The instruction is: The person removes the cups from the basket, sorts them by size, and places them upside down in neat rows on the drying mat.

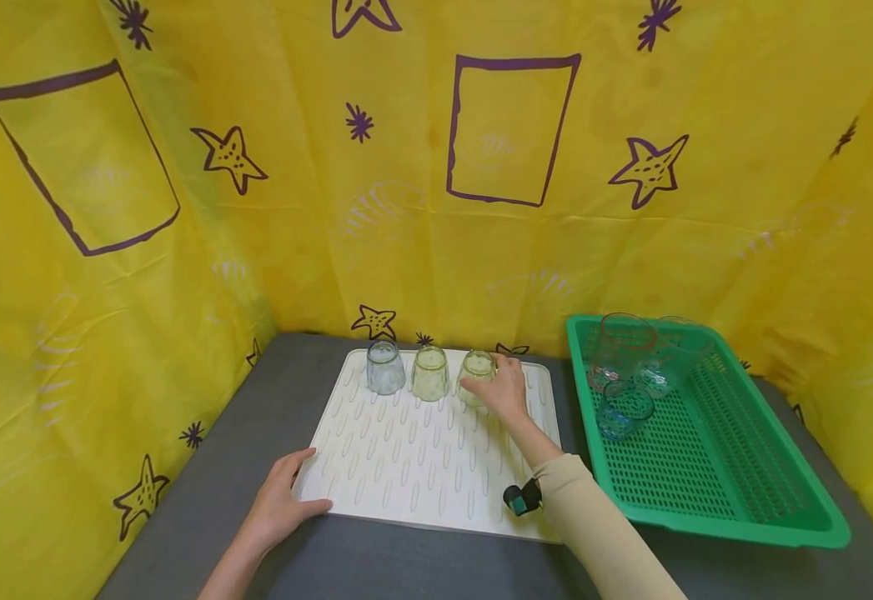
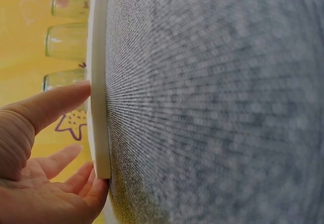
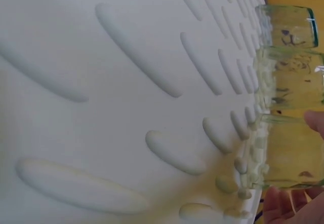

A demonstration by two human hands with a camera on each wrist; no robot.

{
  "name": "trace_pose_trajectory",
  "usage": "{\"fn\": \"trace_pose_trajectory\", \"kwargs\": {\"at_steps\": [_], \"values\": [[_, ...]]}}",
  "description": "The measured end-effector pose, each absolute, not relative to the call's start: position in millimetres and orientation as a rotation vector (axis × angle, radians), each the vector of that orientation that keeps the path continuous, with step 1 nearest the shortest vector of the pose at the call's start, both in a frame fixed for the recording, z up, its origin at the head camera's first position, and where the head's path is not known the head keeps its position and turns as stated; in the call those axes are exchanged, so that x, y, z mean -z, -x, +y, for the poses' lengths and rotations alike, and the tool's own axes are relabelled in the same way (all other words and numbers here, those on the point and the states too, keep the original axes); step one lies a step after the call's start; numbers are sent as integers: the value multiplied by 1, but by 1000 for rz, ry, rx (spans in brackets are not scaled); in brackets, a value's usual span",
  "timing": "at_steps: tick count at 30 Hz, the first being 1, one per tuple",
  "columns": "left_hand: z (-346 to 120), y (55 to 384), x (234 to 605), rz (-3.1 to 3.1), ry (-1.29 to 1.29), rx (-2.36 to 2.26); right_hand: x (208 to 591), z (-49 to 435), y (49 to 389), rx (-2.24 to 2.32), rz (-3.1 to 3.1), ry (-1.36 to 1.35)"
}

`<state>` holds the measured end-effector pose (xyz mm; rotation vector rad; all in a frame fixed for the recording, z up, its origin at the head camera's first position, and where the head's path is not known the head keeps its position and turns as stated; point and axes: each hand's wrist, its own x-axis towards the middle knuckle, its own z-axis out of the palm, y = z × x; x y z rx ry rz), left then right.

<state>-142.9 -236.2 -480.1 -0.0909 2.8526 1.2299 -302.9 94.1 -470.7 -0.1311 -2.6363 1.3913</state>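
Note:
On a white ribbed draining mat [image 1: 413,467] three clear glasses stand upside down in a row along the far edge. The left glass [image 1: 386,368] looks bluish; the middle glass [image 1: 430,373] is tinted yellow-green. My right hand [image 1: 502,385] grips the right-hand glass [image 3: 293,150], also yellow-green, thumb on one side and fingers on the other; its rim meets the mat. At the mat's near left corner my left hand [image 1: 280,502] holds the edges, with the thumb [image 2: 61,105] on the front edge and the fingers round the left side.
To the right stands a green perforated plastic basket [image 1: 714,512]. Inside it are a blue glass [image 1: 625,410], a reddish-rimmed clear glass [image 1: 627,342] and another clear glass [image 1: 679,350]. A yellow patterned curtain [image 1: 406,267] hangs behind the grey table [image 1: 241,417].

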Motion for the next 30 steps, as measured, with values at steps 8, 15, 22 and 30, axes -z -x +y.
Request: {"fn": "trace_pose_trajectory", "kwargs": {"at_steps": [8,15,22,30], "values": [[-236,144,481,2851,80,-1207,469,96,298,-1343,-2658,114],[-236,143,482,2847,81,-1193,464,99,291,-1404,-2633,138],[-237,143,481,2851,69,-1187,454,99,286,-1531,-2535,194],[-238,142,481,2865,37,-1187,438,98,277,-1651,-2453,269]]}}
